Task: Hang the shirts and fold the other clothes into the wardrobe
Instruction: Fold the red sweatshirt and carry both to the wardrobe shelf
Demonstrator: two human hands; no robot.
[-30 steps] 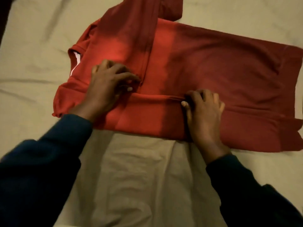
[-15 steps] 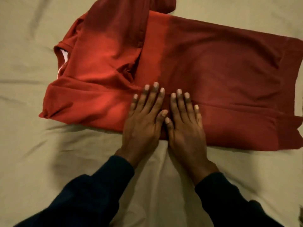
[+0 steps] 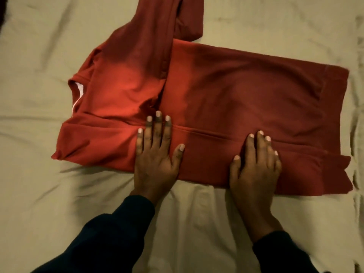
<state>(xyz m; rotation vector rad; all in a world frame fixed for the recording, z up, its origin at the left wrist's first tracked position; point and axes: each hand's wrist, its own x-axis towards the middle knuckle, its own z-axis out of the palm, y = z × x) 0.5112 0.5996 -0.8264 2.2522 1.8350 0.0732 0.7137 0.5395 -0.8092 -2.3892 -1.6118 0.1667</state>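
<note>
Currently the red sweatshirt (image 3: 226, 99) lies on the bed (image 3: 39, 194), near side folded over. Left hand (image 3: 155, 154) and right hand (image 3: 254, 168) press it flat, fingers straight, gripping nothing. Risk: far sleeve (image 3: 157, 26) is loose; lifting off lets the fold spring open.

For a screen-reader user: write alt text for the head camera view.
Two hands press flat on the folded near edge of a red sweatshirt spread on a beige bedsheet, the left hand near the middle, the right hand nearer the hem. The collar points left, and one sleeve runs off the top edge.
</note>
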